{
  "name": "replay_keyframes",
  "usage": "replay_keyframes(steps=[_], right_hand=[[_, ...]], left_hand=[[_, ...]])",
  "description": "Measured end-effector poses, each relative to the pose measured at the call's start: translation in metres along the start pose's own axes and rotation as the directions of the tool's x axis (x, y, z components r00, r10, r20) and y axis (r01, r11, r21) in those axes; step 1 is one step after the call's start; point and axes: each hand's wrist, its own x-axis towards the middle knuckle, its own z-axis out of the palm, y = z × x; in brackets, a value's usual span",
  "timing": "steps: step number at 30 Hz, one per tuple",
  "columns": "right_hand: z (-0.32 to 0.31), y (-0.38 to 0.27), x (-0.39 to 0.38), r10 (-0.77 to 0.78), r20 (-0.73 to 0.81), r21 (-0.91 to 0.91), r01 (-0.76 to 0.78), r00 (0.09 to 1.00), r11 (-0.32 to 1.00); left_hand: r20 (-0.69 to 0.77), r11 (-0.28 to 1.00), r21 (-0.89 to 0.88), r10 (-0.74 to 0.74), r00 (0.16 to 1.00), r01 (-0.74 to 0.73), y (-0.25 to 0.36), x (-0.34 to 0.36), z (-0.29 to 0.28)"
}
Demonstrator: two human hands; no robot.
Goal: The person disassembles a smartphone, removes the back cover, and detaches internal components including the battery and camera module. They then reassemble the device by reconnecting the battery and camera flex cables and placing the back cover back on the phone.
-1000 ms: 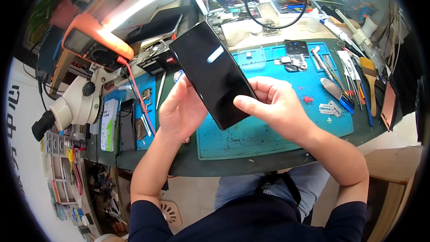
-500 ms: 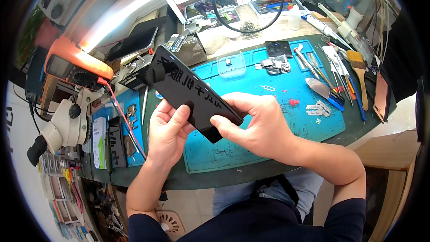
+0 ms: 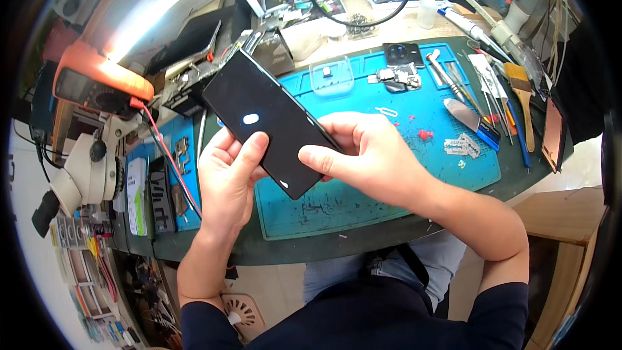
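Between both hands I hold a black smartphone [image 3: 269,100], tilted above the mat with its glossy face toward me. On that face a small white oval shows bright against the black. My left hand [image 3: 233,162] grips its left edge, thumb lying on the face and fingers behind. At the lower right edge, my right hand [image 3: 363,155] holds on too, its thumb flat near the phone's lower end. The fingers behind the phone are partly hidden. Below it lies a blue repair mat [image 3: 363,201].
An orange multimeter [image 3: 97,84] with a red lead stands at left, above a white microscope part [image 3: 87,168]. On the mat are a clear plastic box [image 3: 332,78], phone parts [image 3: 396,78] and razor blades [image 3: 461,146]. A brush [image 3: 520,97] and several tools lie at right.
The phone has turned so the reflections on its face are gone and a white oval shows there. Both hands have shifted slightly left and up with it.
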Motion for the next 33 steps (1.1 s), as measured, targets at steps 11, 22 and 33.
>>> replay_keyframes(steps=[11, 22, 33], right_hand=[[0.002, 0.001, 0.001, 0.06, 0.043, -0.038, -0.058, 0.997, 0.998], [0.004, -0.003, -0.001, 0.088, 0.038, -0.022, -0.088, 0.995, 0.996], [0.006, -0.008, -0.002, 0.09, 0.013, -0.022, -0.09, 0.996, 0.996]], left_hand=[[-0.04, 0.993, 0.112, -0.021, 0.999, 0.026, 0.006, -0.004, -0.002], [-0.038, 0.993, 0.112, -0.022, 0.999, 0.026, 0.007, -0.005, 0.0], [-0.042, 0.994, 0.105, -0.031, 0.999, 0.035, 0.007, -0.006, 0.001]])
